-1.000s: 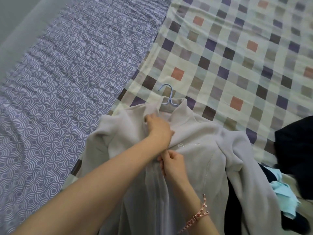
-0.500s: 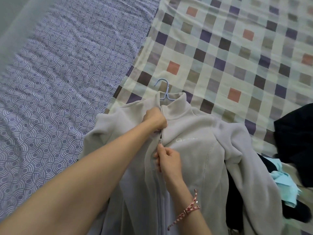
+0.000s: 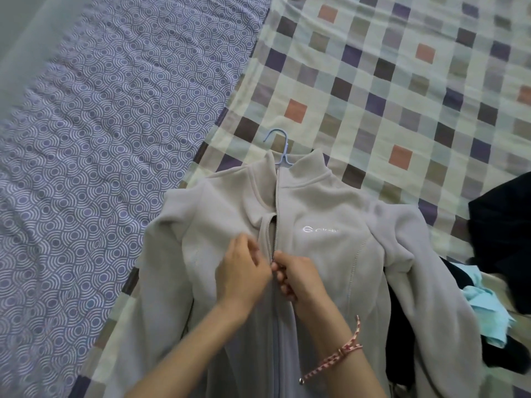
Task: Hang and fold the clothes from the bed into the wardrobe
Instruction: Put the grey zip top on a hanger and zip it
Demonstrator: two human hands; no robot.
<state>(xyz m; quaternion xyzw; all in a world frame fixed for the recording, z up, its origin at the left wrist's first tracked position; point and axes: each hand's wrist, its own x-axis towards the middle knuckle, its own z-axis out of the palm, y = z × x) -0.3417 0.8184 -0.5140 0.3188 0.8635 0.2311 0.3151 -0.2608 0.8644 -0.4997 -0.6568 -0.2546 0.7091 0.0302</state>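
Observation:
A pale grey fleece jacket [image 3: 330,242] lies front up on the checked blanket, on a blue hanger whose hook [image 3: 280,146] sticks out above the collar. The zip [image 3: 276,202] is open from the collar down to mid chest. My left hand [image 3: 244,271] pinches the jacket's left front edge beside the zip. My right hand [image 3: 298,274] pinches the zip at the point where the two sides meet. Both hands touch each other at the centre of the chest.
The checked blanket [image 3: 388,81] covers the right of the bed, a purple patterned sheet [image 3: 100,139] the left. Dark garments [image 3: 505,239] and a light blue cloth [image 3: 485,311] lie at the right, partly under the jacket's sleeve.
My left hand has come down from the collar to mid chest next to my right hand. The collar now lies flat and open, and the zip shows.

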